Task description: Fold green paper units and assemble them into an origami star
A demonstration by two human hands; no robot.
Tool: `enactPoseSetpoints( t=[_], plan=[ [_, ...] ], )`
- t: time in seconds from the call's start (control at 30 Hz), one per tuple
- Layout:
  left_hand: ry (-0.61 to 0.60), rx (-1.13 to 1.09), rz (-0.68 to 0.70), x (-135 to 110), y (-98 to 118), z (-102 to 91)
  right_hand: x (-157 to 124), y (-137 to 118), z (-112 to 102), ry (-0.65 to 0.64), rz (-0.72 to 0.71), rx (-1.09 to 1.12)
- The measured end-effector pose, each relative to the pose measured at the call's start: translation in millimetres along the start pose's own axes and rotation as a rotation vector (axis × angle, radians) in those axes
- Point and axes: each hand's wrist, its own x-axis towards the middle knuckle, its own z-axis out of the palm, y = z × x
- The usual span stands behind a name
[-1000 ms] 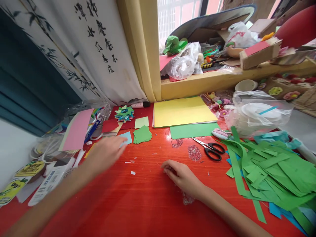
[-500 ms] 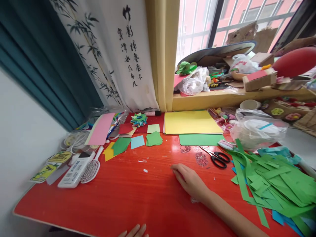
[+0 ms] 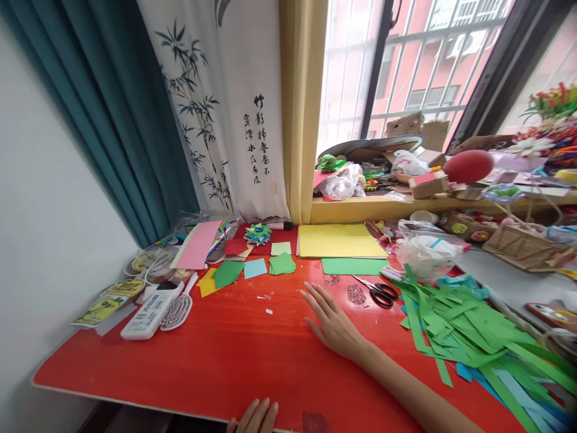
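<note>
My right hand (image 3: 331, 322) lies flat on the red table (image 3: 216, 355) with its fingers stretched out and nothing in it. It rests just in front of black-handled scissors (image 3: 378, 291) and a green sheet (image 3: 354, 266). Only the fingertips of my left hand (image 3: 256, 417) show at the table's near edge, held together, with nothing visible in them. Small green paper squares (image 3: 282, 263), a blue square (image 3: 255, 268) and a folded paper star (image 3: 258, 233) lie toward the back.
A heap of green paper strips (image 3: 469, 331) covers the right side. A yellow sheet stack (image 3: 339, 240) lies by the window ledge. A remote (image 3: 151, 310), a hairbrush (image 3: 178, 310) and pink paper (image 3: 198, 243) sit at the left. Clutter fills the sill (image 3: 406, 174).
My left hand drew back from the paper squares to the near table edge. My right hand went from curled to flat. The view has lifted and pulled back.
</note>
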Motion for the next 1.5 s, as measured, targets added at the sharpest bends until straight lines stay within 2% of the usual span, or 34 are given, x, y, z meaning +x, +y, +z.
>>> enactPoseSetpoints(
  t=[0.07,0.23,0.5,0.63,0.87,0.97,1.13,1.37,1.43,1.5],
  plan=[
    [0.002,-0.001,-0.015,4,3,0.4,-1,2,1,0.03,0.007,-0.04],
    [-0.099,0.039,-0.004,5,5,-4.4,-4,19,0,0.049,-0.032,-0.138],
    [-0.093,0.043,0.034,-3,-2,-3.7,-11,48,2,-0.011,0.137,-0.181],
    [-0.089,0.051,0.063,2,-3,-3.7,-10,50,10,-0.139,0.112,-0.152],
    [-0.075,-0.01,0.084,8,-4,-4.3,-4,59,13,-0.444,0.166,0.025],
    [-0.086,-0.022,0.081,7,-5,-4.9,0,60,12,-0.507,0.204,0.098],
    [-0.111,-0.057,0.021,7,0,-7.2,3,62,12,-0.52,0.254,0.126],
    [-0.105,-0.158,-0.23,0,9,-7.1,7,67,19,-0.506,0.339,0.12],
    [-0.105,-0.139,-0.194,0,5,-7.7,9,69,22,-0.499,0.357,0.121],
    [-0.127,-0.127,-0.034,4,2,-9.2,10,71,24,-0.495,0.369,0.127]
  ],
)
